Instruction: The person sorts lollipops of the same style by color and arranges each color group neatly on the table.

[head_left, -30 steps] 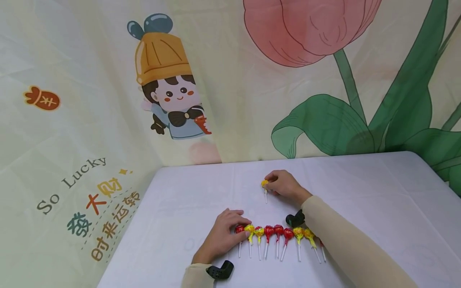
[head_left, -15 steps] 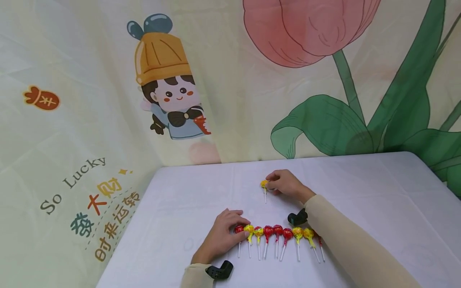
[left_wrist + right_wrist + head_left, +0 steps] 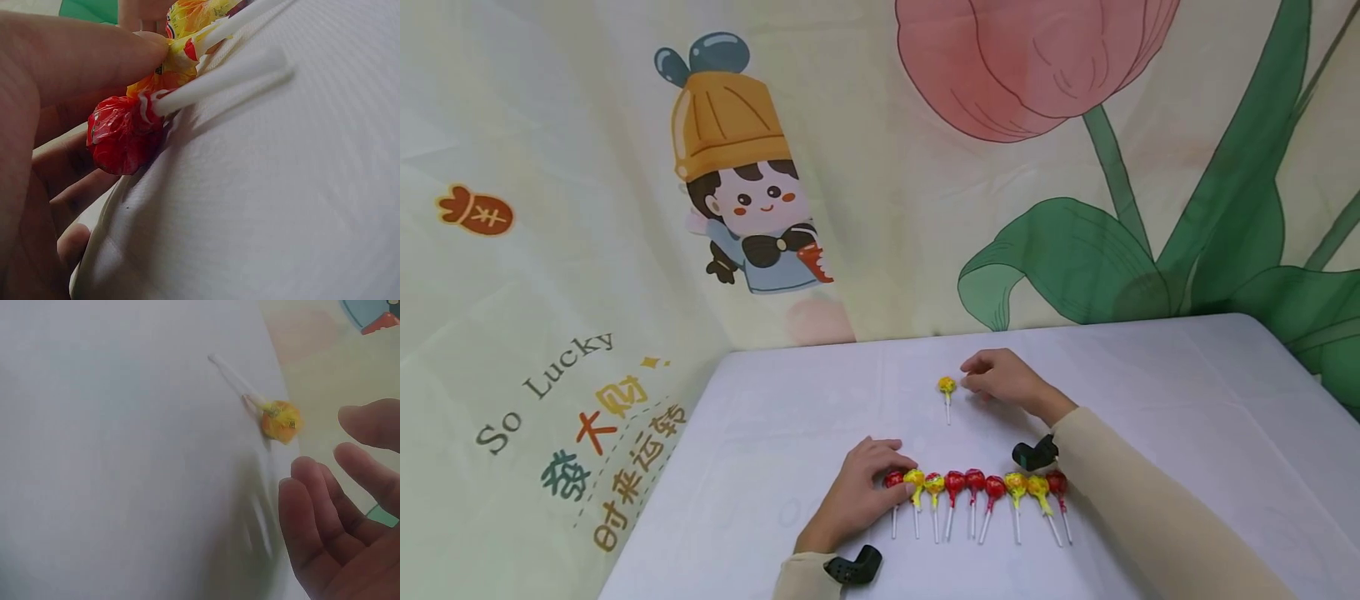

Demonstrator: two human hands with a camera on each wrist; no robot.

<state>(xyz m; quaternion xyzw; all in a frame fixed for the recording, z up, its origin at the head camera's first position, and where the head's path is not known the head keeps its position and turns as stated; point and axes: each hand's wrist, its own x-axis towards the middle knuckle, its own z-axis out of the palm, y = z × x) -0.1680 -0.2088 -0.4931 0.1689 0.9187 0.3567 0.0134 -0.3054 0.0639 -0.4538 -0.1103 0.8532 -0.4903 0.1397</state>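
A yellow-wrapped lollipop [image 3: 947,386] lies alone toward the back of the table, its white stick pointing to the front. Just right of it is my right hand [image 3: 1011,385], fingers apart and holding nothing; the right wrist view shows a gap between the fingertips and this lollipop. At the left end of a row of lollipops, my left hand [image 3: 859,493] pinches a yellow lollipop [image 3: 187,53] by its wrapper with the thumb in front. Beside that thumb a red lollipop [image 3: 125,134] sits within the curve of the hand, its stick sticking out.
Several more red lollipops [image 3: 954,482] and yellow lollipops [image 3: 1016,484] continue the row to the right, sticks toward the front. The white-covered table [image 3: 820,392] ends at a printed cloth backdrop [image 3: 880,208]. The right sleeve [image 3: 1135,492] passes beside the row's right end.
My right hand has let go of the lone yellow lollipop and drawn back to the right, leaving it on the table. The left hand has stayed at the row.
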